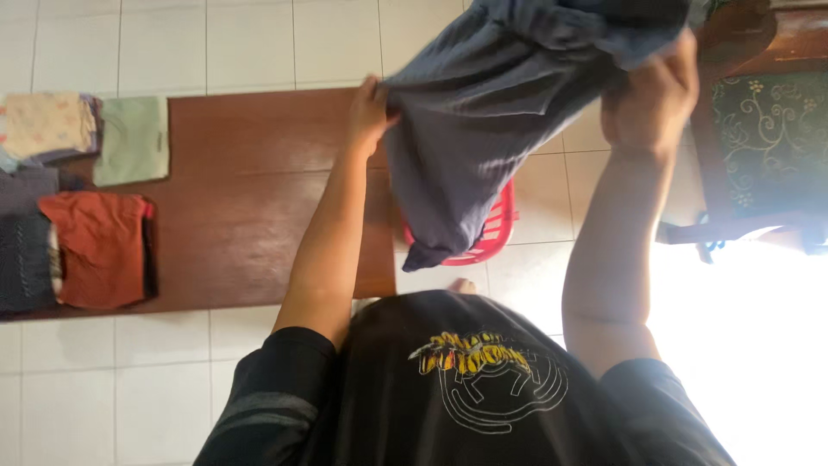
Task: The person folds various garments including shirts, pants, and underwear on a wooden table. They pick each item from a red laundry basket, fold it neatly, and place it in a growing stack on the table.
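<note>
Limp, light-looking slate-grey cotton garment [492, 112]: hung slack over red plastic basket [496, 233], left hand [371, 116] pinching its edge, right hand [651, 99] bunching its top; hems judged surest holds.

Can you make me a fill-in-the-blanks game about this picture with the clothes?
1. Both hands, the left hand and the right hand, hold up a ____ cloth.
2. The basket behind the cloth is ____.
3. The folded clothes lie on a brown ____.
4. The folded piece farthest from the person is light ____.

Missing words: grey; red; table; green
</note>
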